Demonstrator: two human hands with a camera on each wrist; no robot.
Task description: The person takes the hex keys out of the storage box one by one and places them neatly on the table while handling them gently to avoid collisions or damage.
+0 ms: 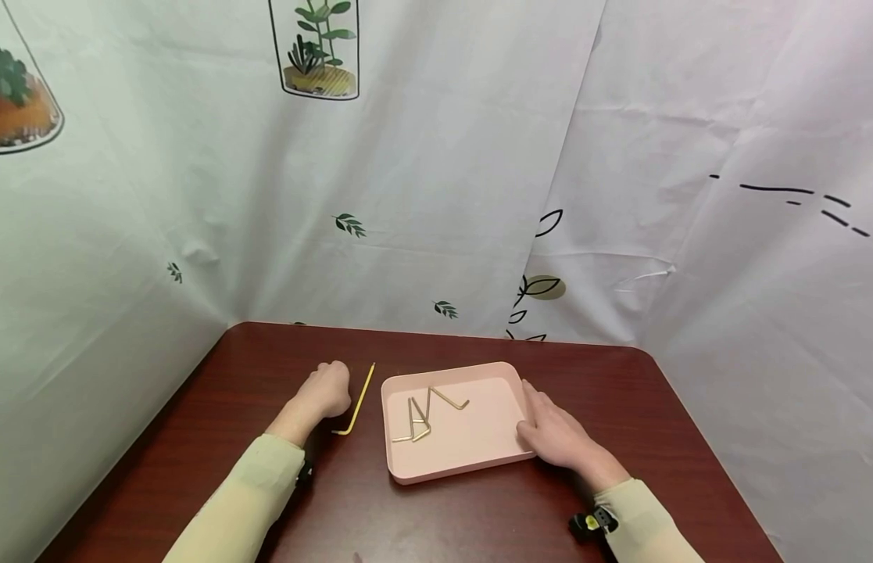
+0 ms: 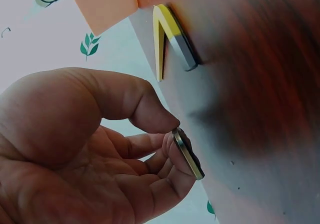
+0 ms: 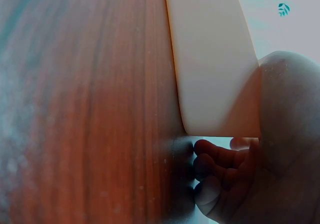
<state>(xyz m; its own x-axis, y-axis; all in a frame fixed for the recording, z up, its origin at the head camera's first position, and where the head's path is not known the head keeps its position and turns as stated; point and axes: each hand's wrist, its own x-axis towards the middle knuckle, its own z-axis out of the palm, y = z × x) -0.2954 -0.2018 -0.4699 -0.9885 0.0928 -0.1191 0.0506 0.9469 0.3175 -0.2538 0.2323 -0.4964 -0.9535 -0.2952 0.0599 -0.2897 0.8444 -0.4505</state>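
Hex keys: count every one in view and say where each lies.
5, though overlap may hide more. Three lie in the pink tray: two crossed at its left, one nearer the middle. The yellow key lies on the table. The left hand pinches another.

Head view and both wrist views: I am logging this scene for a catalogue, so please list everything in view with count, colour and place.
tray: one, pink, middle of the table, right of the yellow key
hex keys in tray: several, about four, metal-coloured, left half of the tray, some overlapping
yellow hex key: one, yellow, on the table between the left hand and the tray
small key: one, dull metal, pinched in the left grip
table: one, dark red-brown wood
backdrop sheet: white with plant prints, behind and beside the table
sleeves: two, pale green
left hand: pinches the small key
right hand: rests against the tray's right edge
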